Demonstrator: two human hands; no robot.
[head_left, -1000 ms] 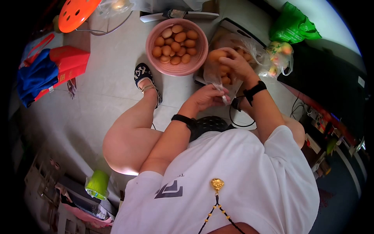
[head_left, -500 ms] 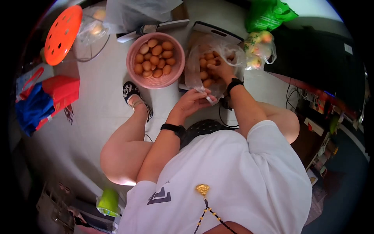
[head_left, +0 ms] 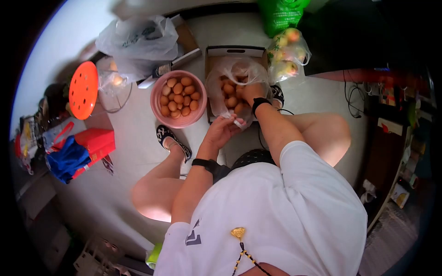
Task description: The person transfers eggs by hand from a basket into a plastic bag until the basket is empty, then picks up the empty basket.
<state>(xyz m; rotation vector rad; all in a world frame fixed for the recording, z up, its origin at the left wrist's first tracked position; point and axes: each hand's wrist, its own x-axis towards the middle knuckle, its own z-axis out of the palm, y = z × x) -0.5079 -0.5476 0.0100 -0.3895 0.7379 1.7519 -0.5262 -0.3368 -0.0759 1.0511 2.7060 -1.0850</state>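
My left hand (head_left: pixel 223 131) is closed on the near edge of a clear plastic bag (head_left: pixel 215 87), with the fingers pinching its gathered rim. Several brown eggs (head_left: pixel 229 89) lie inside this bag, which sits in an open cardboard box (head_left: pixel 212 56). Reaching in from the right, my right hand (head_left: pixel 252 93) is among the eggs; its fingertips are hidden by the bag and eggs, so its grip is unclear. Just left of the box stands a pink plastic basket (head_left: pixel 157 110), with a heap of brown eggs (head_left: pixel 178 96) in it.
A bag of fruit (head_left: pixel 287 53) and a green bag (head_left: pixel 283 16) are at the back right. An orange perforated stool seat (head_left: pixel 83 90) and a red bag (head_left: pixel 99 142) are on the left. Cables (head_left: pixel 352 99) hang at the right, near a dark cabinet (head_left: pixel 384 161).
The view has shifted, so the basket and box appear lower and the stool nearer. My right hand's fingers, seen over the eggs before, are now mostly hidden. My left hand still holds the bag's edge.
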